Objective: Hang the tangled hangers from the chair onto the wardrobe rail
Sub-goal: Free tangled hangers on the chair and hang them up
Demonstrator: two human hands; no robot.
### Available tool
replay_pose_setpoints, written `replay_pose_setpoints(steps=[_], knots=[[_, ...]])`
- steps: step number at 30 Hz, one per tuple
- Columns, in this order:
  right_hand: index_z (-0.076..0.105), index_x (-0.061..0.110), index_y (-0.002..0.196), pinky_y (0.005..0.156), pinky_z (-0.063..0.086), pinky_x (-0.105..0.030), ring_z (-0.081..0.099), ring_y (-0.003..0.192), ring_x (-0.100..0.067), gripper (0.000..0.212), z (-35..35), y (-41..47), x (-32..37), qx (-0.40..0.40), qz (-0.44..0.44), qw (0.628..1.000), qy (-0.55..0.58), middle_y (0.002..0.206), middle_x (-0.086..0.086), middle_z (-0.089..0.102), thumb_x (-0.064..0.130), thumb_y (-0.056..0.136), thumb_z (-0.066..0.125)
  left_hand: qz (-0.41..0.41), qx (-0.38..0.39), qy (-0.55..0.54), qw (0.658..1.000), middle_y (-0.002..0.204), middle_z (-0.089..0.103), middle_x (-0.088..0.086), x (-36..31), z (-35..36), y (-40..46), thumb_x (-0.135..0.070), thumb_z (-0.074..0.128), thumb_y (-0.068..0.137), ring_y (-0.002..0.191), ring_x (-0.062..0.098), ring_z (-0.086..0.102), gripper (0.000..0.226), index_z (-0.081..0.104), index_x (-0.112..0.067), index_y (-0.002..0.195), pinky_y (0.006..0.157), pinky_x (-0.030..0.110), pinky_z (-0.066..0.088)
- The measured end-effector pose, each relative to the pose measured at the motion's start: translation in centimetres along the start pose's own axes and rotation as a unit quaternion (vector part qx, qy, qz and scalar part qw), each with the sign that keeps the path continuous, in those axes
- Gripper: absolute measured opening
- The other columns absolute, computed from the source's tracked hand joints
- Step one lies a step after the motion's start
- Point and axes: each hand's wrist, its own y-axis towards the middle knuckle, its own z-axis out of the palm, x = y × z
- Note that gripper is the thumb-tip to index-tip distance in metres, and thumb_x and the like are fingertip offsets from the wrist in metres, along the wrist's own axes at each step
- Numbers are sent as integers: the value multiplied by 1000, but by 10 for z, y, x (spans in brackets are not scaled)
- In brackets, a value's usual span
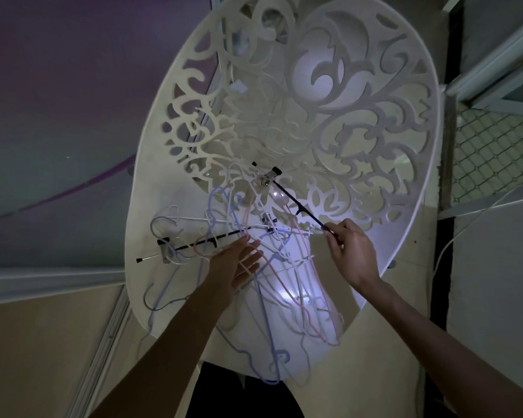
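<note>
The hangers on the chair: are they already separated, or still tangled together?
Still tangled. The hangers lie crossed in one heap on the chair; the right hand pinches one black bar.

No legible text, labels or numbers anywhere.

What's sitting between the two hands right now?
In the head view, tangled hangers on the chair seat lie between the left hand and right hand.
</note>
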Motion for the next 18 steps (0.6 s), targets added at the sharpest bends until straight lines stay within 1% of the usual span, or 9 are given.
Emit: replay_pose_setpoints(steps=[3, 5, 7, 9, 11, 13, 14, 16, 18], knots=[[67, 14, 113, 61, 47, -38, 55, 76, -25, 26, -10, 6, -4, 58, -31, 998, -9, 82, -4, 52, 23, 96, 48, 7, -2, 0, 1000, 66, 72, -10, 0, -4, 3, -22, 53, 94, 80, 10, 61, 16, 64, -21, 83, 71, 22, 48], [66, 16, 113, 62, 47, -38, 55, 79, -26, 26, -18, 11, -6, 73, -64, 994, -41, 81, 0, 47, 24, 96, 48, 9, -1, -2, 1000, 63, 72, -12, 0, -9, 5, -21, 51, 94, 80, 9, 63, 14, 63, -21, 87, 73, 23, 49], [67, 14, 112, 63, 44, -37, 55, 82, -28, 26, -27, 20, -7, 89, -90, 990, -64, 82, -2, 47, 24, 96, 48, 8, 2, -1, 1000, 66, 72, -12, 0, -15, 8, -21, 51, 95, 72, 5, 67, 13, 63, -22, 92, 67, 19, 53], [67, 12, 111, 66, 43, -36, 56, 82, -30, 25, -34, 30, -5, 121, -94, 986, -58, 85, -10, 54, 21, 95, 50, 5, 8, -2, 1000, 68, 73, -11, 0, -20, 10, -21, 50, 95, 64, 1, 69, 14, 63, -23, 92, 61, 16, 54], [68, 14, 111, 70, 43, -35, 58, 84, -29, 24, -41, 38, -5, 150, -83, 984, -39, 86, -11, 57, 18, 93, 53, -4, 19, -5, 1000, 77, 73, -9, 1, -24, 11, -20, 50, 95, 64, 1, 69, 14, 63, -23, 92, 62, 18, 55], [68, 15, 113, 73, 42, -33, 58, 87, -28, 24, -45, 43, -5, 169, -73, 982, -38, 84, -4, 53, 18, 93, 54, -20, 30, -6, 999, 89, 69, -5, 2, -25, 11, -20, 49, 96, 66, 2, 68, 14, 62, -22, 92, 67, 21, 52], [68, 16, 114, 74, 42, -32, 58, 89, -28, 25, -46, 44, -3, 175, -69, 981, -46, 84, -2, 51, 19, 93, 54, -27, 34, -7, 999, 92, 67, -4, 2, -25, 10, -20, 49, 96, 65, 2, 68, 14, 62, -22, 91, 66, 21, 52], [68, 17, 114, 74, 41, -30, 58, 93, -29, 26, -45, 43, 4, 171, -58, 981, -70, 87, -3, 53, 22, 94, 52, -34, 31, -14, 999, 90, 67, -2, 1, -23, 11, -19, 50, 95, 59, 3, 69, 12, 61, -19, 89, 57, 19, 55], [68, 19, 111, 74, 42, -30, 58, 97, -30, 25, -40, 37, 16, 137, -54, 984, -95, 93, -7, 60, 23, 93, 51, -33, 21, -20, 999, 81, 71, -2, -2, -23, 13, -18, 52, 94, 56, 4, 69, 11, 61, -16, 88, 50, 15, 54]])
